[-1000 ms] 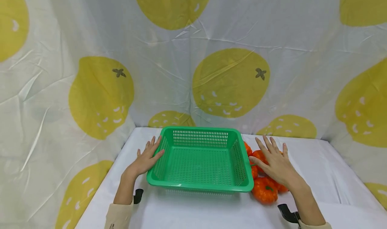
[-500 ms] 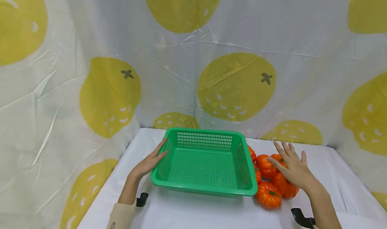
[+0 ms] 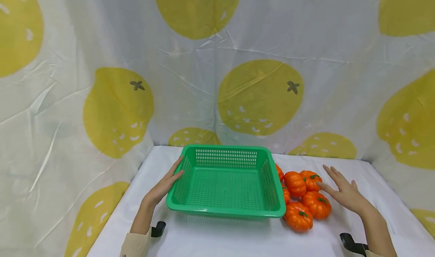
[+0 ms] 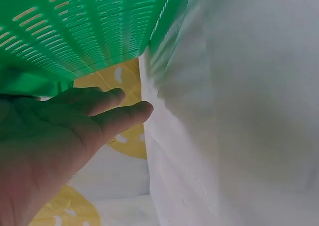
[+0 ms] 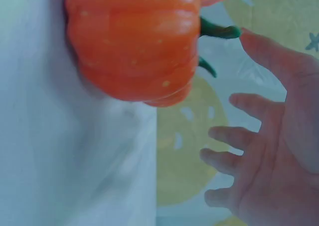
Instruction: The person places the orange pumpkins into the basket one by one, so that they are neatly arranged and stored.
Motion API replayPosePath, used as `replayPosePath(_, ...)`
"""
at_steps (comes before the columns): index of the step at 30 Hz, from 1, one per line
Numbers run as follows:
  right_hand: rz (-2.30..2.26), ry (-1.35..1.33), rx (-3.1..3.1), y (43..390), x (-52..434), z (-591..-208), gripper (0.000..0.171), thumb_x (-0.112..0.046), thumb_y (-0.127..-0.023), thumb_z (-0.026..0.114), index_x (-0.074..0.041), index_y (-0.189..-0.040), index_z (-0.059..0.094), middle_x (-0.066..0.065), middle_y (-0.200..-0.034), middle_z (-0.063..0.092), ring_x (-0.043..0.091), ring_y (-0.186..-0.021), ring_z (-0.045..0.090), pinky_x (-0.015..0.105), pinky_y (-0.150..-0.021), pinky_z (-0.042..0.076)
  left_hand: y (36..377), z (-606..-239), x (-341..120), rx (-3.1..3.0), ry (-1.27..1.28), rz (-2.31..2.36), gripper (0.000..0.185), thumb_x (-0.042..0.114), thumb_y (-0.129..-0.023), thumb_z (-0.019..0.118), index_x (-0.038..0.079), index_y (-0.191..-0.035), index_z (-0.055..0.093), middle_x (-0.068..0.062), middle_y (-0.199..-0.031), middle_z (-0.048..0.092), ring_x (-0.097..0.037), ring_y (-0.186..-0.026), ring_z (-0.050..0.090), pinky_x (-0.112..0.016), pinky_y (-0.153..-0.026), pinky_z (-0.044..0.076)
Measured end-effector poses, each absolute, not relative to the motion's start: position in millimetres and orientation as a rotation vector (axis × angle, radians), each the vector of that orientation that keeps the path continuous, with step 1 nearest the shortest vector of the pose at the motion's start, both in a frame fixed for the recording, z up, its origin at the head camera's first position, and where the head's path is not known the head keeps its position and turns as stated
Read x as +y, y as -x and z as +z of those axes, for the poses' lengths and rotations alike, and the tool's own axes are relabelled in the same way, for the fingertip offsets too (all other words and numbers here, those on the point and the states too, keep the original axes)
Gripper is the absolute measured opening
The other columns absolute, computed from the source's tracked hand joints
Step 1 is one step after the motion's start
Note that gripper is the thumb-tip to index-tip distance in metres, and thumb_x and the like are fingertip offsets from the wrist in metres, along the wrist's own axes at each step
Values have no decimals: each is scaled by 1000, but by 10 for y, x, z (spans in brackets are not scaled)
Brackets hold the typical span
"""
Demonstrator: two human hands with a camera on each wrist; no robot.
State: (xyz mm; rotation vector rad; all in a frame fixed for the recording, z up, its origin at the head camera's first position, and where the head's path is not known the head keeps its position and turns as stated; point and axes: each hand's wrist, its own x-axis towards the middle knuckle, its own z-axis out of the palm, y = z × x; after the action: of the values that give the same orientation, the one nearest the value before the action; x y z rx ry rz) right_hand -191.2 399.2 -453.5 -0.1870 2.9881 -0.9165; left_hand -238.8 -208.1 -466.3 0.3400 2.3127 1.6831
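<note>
**Green basket and orange pumpkins on a white-draped table**

Far left: a wall of crinkled white cloth [image 3: 51, 110] printed with large yellow fruit shapes, folding round the corner and running on behind the table. Same print seen in both wrist views beyond the table edge.

Below it: a table [image 3: 217, 238] draped in white fabric, lightly creased, meeting the backdrop at the rear and left sides.

Left of centre: left hand [image 3: 166, 183] laid flat against the left outer wall of the green basket [image 3: 225, 181], fingers straight and close together, touching the slotted plastic without curling round it. In the left wrist view, left hand [image 4: 60, 131] just under the green basket [image 4: 89, 31], fingertips extended toward the white cloth. Beige sleeve [image 3: 134, 245] at the wrist, with a black strap just beside it.

Centre: basket sitting on the table, rectangular, perforated walls and floor, nothing inside.

Right of the basket: cluster of small orange pumpkins [image 3: 302, 198] with green stems, on the cloth, packed against the basket's right wall and touching one another.

Further right: right hand [image 3: 343, 193] just beside the pumpkins, palm toward them, fingers straight and spread apart, gripping nothing; contact with the nearest pumpkin cannot be told. In the right wrist view, right hand [image 5: 269, 151] with fingers splayed near one pumpkin [image 5: 134, 41], a gap showing between them.
</note>
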Motion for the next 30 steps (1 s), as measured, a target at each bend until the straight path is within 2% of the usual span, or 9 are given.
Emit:
replayPosePath(4, -993, 243, 2945, 1963, 4042, -4618, 85, -41, -103, 60, -3, -165, 16, 44, -161, 15, 69, -144, 14, 87, -106, -9, 2398, -4676, -2079, 2300, -350, 1711, 61, 36, -114, 35, 35, -167, 6, -2, -177, -2, -32, -162, -9, -67, -126, 0)
replayPosePath(11, -1025, 183, 2831, 2040, 4059, -4785, 87, -41, -102, 61, -6, -166, 14, 44, -160, 19, 71, -140, 20, 86, -100, 21, 2406, -4688, -2039, 2195, -314, 1818, 61, 34, -114, 35, 34, -167, 6, -4, -176, -5, -34, -162, -10, -66, -126, 1)
replayPosePath(18, -1146, 155, 2738, 2102, 4002, -4862, 85, -40, -104, 59, -3, -165, 13, 44, -161, 19, 68, -142, 22, 83, -104, 26, 2417, -4724, -2025, 2075, -267, 1921, 60, 34, -114, 33, 37, -167, 5, -4, -176, -8, -35, -162, -9, -65, -126, 6)
replayPosePath(23, -1207, 122, 2713, 2142, 3990, -4879, 85, -39, -105, 60, 0, -164, 14, 42, -160, 24, 65, -142, 29, 77, -108, 32, 2415, -4723, -2008, 2010, -251, 1982, 60, 34, -115, 32, 38, -167, 4, -3, -176, -9, -35, -162, -8, -63, -125, 8)
replayPosePath(30, -1220, 39, 2719, 2188, 3972, -4868, 83, -40, -104, 60, 0, -164, 17, 41, -158, 27, 61, -138, 34, 76, -106, 36, 2416, -4742, -1984, 1995, -248, 2005, 59, 33, -115, 32, 37, -167, 5, -3, -176, -9, -33, -162, -11, -63, -127, 3)
